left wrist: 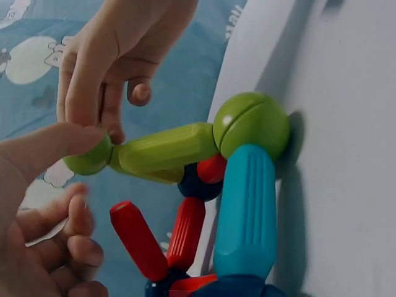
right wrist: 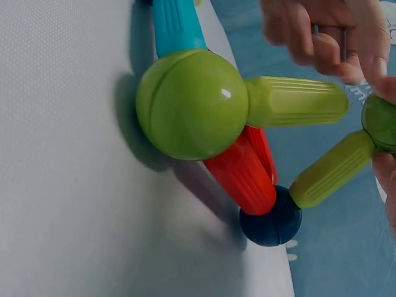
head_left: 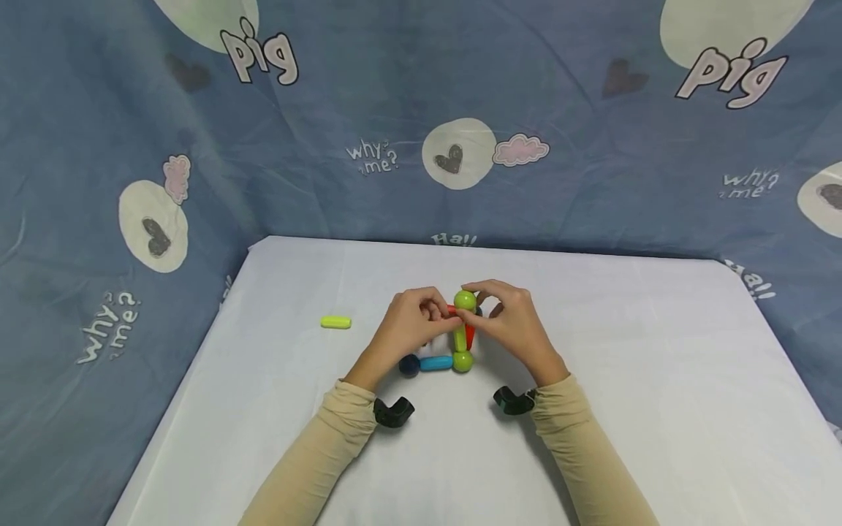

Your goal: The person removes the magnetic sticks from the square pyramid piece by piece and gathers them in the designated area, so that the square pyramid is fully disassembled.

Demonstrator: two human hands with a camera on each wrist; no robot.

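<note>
Above the table (head_left: 658, 409), two hands (head_left: 413, 318) (head_left: 509, 321) touch one ball (head_left: 465, 300).

A small cloth-draped corner — whether in a home or a studio cannot be told. Creased blue cloth (head_left: 579, 197) rises along the far and left sides, printed with cartoon lettering (head_left: 253, 51) such as "pig" and "why me?", pale ovals (head_left: 484, 153) and grey hearts (head_left: 449, 159). Before it lies a white tabletop (head_left: 658, 394) — toy rods (head_left: 437, 363) and balls (head_left: 463, 361) there suggest play.
</note>
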